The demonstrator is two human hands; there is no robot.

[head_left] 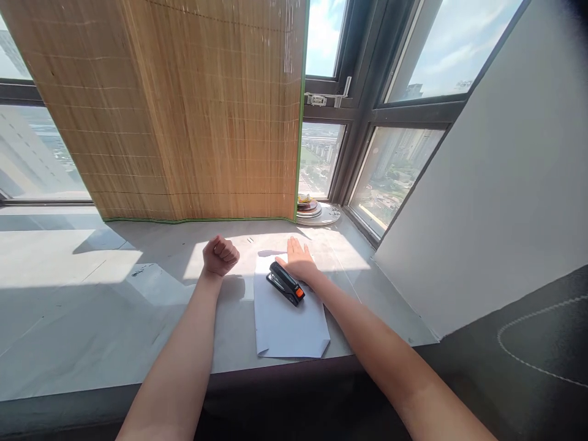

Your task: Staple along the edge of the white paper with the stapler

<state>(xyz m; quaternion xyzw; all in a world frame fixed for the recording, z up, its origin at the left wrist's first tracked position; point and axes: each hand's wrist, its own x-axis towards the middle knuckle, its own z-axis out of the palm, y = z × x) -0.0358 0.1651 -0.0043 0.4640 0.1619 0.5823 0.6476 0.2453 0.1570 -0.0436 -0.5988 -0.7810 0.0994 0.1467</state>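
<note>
White sheets of paper [289, 334] lie on the windowsill, with their near corners folded or curled. A black stapler [285, 283] with an orange piece at its near end rests on the paper at a slant. My right hand [299, 262] lies flat with fingers stretched out over the far right part of the paper, just beside the stapler; its thumb is close to the stapler's far end. To the left of the paper, my left hand [220, 256] is raised above the sill in a fist. Nothing shows in that fist.
The wide grey windowsill [92, 331] ends at a near edge. A bamboo blind [206, 122] hangs down behind the hands. Stacked plates [316, 213] stand in the window corner. A white wall [482, 184] slants along the right. Dark-framed windows [367, 110] are behind.
</note>
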